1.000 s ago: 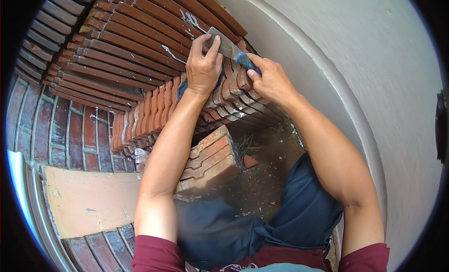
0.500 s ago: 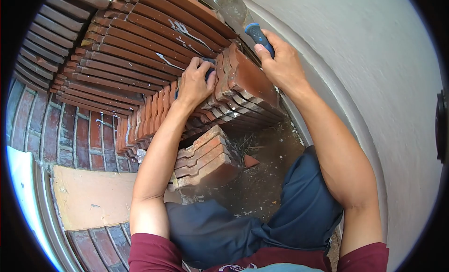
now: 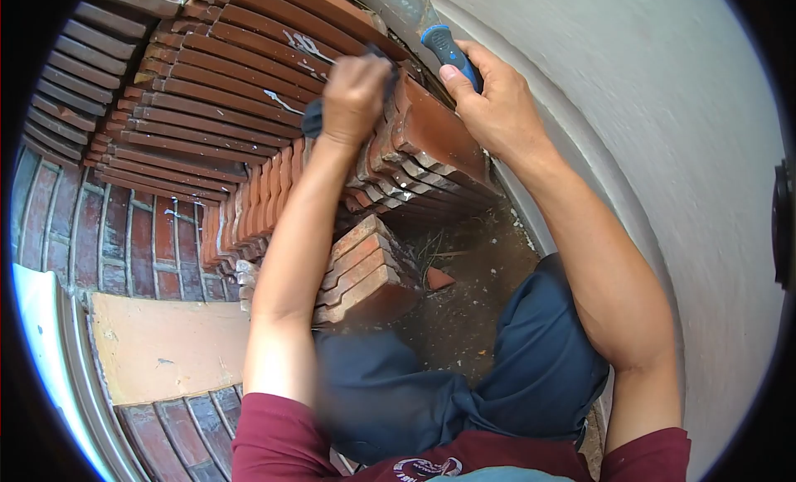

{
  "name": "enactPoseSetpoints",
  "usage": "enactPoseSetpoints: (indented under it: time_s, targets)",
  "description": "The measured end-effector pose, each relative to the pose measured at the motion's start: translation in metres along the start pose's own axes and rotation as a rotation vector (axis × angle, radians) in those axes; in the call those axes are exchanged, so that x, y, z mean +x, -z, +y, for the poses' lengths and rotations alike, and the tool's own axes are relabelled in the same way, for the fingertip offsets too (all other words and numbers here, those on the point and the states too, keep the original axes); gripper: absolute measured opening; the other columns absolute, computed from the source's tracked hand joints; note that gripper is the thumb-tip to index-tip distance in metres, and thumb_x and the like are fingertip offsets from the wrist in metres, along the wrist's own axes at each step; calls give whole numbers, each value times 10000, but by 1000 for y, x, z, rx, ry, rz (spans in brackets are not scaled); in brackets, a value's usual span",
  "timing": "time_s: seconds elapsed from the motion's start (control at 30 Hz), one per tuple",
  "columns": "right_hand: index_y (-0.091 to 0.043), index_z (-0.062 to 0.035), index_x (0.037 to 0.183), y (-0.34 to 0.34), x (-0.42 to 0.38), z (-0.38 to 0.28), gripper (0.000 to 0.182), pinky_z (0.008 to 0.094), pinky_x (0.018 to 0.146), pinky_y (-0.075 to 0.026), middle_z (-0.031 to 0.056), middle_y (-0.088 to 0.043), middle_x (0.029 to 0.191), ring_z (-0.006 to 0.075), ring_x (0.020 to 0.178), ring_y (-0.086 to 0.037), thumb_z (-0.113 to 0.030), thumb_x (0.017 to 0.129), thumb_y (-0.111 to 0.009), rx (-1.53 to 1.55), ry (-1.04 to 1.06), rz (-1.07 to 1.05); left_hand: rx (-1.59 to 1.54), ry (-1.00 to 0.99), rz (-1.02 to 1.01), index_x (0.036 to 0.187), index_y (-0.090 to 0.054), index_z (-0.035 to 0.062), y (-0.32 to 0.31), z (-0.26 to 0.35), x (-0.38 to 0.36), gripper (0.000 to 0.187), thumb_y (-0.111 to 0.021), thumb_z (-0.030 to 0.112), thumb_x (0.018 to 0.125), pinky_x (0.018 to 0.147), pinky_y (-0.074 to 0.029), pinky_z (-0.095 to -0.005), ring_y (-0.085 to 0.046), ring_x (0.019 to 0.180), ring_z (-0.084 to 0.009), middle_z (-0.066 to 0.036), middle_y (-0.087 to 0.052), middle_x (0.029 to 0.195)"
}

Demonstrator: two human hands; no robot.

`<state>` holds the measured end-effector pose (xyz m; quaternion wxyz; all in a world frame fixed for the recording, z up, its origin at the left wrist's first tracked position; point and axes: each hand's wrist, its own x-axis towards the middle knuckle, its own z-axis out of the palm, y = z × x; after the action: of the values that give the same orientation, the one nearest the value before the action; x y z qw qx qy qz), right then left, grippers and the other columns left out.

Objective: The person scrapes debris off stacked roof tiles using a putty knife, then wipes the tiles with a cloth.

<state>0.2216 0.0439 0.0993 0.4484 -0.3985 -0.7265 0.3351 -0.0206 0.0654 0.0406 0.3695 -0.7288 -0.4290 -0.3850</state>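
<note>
My left hand [image 3: 352,101] is closed in a blurred fist around a dark object [image 3: 312,119] that sticks out on both sides; its kind is not clear. It is over the top of a stack of reddish-brown roof tiles [image 3: 439,121], close to their edges. In my right hand [image 3: 497,101] is a scraper [image 3: 452,53] with a blue and black handle, thumb along the grip. Its wide metal blade points up and away, beside the grey wall.
Long rows of roof tiles [image 3: 224,84] stand on edge to the left. A smaller tile stack [image 3: 365,271] and a broken tile piece [image 3: 439,278] lie before my knees. The curved grey wall [image 3: 663,150] rises at right; a beige board [image 3: 166,345] lies lower left.
My left hand has lifted and moved slightly up and away with the dark object, now blurred by motion. The right hand with the scraper has shifted only a little.
</note>
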Motion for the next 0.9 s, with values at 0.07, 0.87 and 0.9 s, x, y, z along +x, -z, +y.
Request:
enactPoseSetpoints:
  time_s: [0.07,0.87,0.9]
  targets:
    - [-644,-30,1203,4,3,3,341,446,801,-503,190,-701,907,354,859,-676,-246,943,-604,-17,-9,3,-90,46,-115,1004,-732,62,-5,7,-7,239,-742,4,772,782,-551,-392,-657,879,-295,-83,-693,975]
    - [-540,-17,1197,-23,-3,13,337,453,840,-491,211,-667,951,338,897,-661,-245,950,-527,-65,-32,-233,85,248,-266,772,-705,23,65,-7,-28,207,-706,230,790,733,-534,-420,-590,870,-301,-118,-606,813]
    - [-529,-12,1153,-24,-4,7,299,442,798,-504,199,-663,941,315,872,-666,-237,956,-519,-38,-37,-238,59,272,-205,803,-709,23,65,-6,-27,197,-706,219,794,738,-533,-421,-591,877,-305,-118,-610,838]
